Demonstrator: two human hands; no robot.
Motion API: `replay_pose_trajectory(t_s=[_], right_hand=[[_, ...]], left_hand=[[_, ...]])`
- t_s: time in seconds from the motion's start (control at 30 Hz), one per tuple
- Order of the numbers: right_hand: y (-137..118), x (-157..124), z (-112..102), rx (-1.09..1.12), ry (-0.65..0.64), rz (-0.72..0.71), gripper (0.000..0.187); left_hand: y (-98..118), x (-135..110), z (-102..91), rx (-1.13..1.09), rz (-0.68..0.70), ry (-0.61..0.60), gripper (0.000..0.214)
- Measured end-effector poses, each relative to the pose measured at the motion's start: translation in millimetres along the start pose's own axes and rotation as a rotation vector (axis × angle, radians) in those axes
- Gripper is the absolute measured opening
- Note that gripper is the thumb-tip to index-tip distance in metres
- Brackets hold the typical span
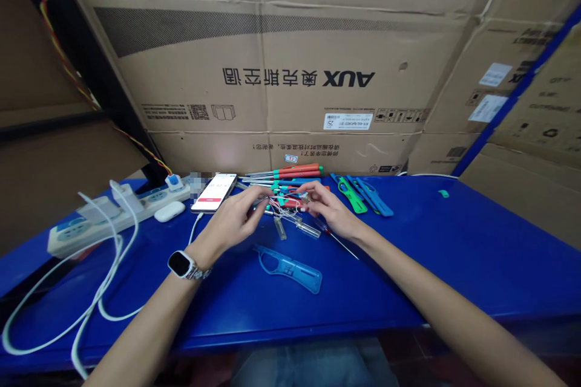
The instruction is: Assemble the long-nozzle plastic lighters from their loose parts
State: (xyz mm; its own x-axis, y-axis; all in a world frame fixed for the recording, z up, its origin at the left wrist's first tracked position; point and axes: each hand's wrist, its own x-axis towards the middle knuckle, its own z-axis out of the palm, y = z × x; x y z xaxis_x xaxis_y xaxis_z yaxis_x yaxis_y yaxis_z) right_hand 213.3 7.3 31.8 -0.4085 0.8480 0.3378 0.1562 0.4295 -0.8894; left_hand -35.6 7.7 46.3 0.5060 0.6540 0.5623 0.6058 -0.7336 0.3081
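- Two bare hands, left and right, flanked a tangle of white wires above a glossy blue table, as I watched remotely.
- Strands ran mostly crosswise between the fingertips, right of the left hand and left of the right; neither looked clearly nearer.
- Right fingers were narrowed around a small part, too blurred for me to identify; left fingertips bunched close, their grip impossible to tell.
- Thin, looping wires contrasted with clear, stubby plastic handles just beside them, while a flat blue plastic piece lay nearer the camera.
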Motion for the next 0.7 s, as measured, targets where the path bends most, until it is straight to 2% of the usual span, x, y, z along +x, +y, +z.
replay_pose_trajectory(t_s=[0.13, 0.27, 0.4, 0.7], right_hand=[[-6, -20, 3, -0.115, -0.069, -0.029, 0.028], [-6, -32, 9, -0.282, -0.071, -0.059, 0.033], [-7, -36, 13, -0.433, -0.087, -0.153, 0.019], [-7, -36, 13, -0.564, -0.136, -0.21, 0.022]], left_hand=[[0, -11, 1.1, -0.047, -0.049, -0.055, 0.02], [0, -16, 2.3, -0.085, -0.059, -0.097, 0.018], [4, -20, 3.4, -0.092, -0.063, -0.111, 0.018], [3, -28, 7.8, -0.027, -0.102, -0.182, 0.022]])
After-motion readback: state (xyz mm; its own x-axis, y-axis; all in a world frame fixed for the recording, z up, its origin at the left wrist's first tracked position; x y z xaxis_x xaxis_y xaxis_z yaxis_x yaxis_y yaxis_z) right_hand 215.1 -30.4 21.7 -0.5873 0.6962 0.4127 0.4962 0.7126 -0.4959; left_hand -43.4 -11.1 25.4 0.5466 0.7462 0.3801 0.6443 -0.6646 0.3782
